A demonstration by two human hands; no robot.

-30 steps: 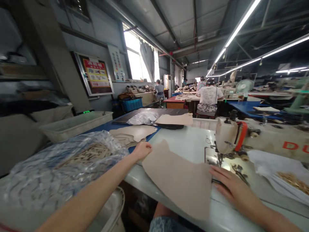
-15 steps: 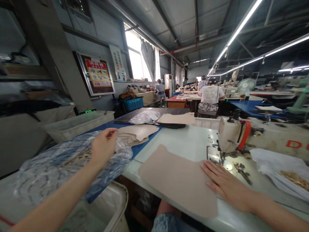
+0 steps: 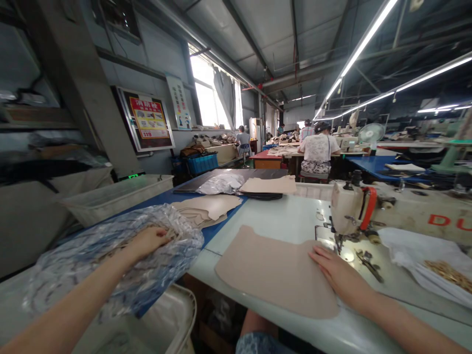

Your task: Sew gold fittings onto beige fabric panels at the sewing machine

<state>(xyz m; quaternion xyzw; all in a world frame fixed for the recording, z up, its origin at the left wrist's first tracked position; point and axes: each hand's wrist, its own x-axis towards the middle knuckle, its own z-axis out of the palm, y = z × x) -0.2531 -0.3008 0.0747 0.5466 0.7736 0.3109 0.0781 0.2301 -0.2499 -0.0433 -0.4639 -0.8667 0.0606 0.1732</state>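
Left of the sewing machine (image 3: 348, 209), a beige panel (image 3: 271, 275) lies on the tabletop (image 3: 261, 219), edge under the open right hand (image 3: 339, 275); farther left, the curled left hand (image 3: 149, 242) reaches into a plastic bag (image 3: 79, 250), its grip unclear.

A: Straight into a sewing workshop, factory scale! Industrial sewing machine (image 3: 348, 209) on the pale counter (image 3: 273, 211), right up front!
B: Flat tan piece (image 3: 273, 270) beside it, more stacked pieces (image 3: 206, 205) to the left, and a person (image 3: 319, 147) seated at work farther back!
A: Overhead, long strip lights (image 3: 367, 39) running off under bare metal beams (image 3: 246, 34)!
B: And a framed notice (image 3: 148, 118), red and yellow, reading 119, with a fan (image 3: 371, 132) across the hall!
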